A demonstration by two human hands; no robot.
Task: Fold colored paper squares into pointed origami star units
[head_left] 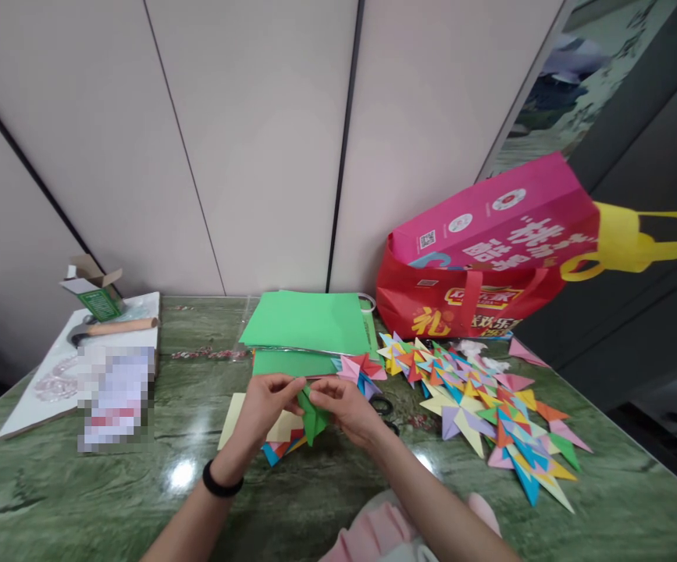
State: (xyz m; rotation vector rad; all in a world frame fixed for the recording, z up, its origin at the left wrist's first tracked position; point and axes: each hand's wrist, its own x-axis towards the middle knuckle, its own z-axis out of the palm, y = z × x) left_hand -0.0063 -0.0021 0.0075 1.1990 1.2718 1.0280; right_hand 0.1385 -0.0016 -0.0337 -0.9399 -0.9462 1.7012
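Observation:
Both my hands meet over the green marble table (80,499), pinching one small folded green paper piece (313,421). My left hand (268,406), with a black band on its wrist, grips the piece's upper left edge with closed fingers. My right hand (347,406) holds its right side, fingers closed too. Under my hands lie a pale yellow sheet (233,412) and some folded coloured pieces (279,451). A stack of green paper sheets (308,324) rests just beyond my hands.
Several colourful folded paper stars (490,406) spread to the right. A red and pink shopping bag (484,257) stands at the back right. At the left, a white board (39,382) carries a hammer (112,328) and a small open box (93,290). Black scissors (383,407) lie by my right hand.

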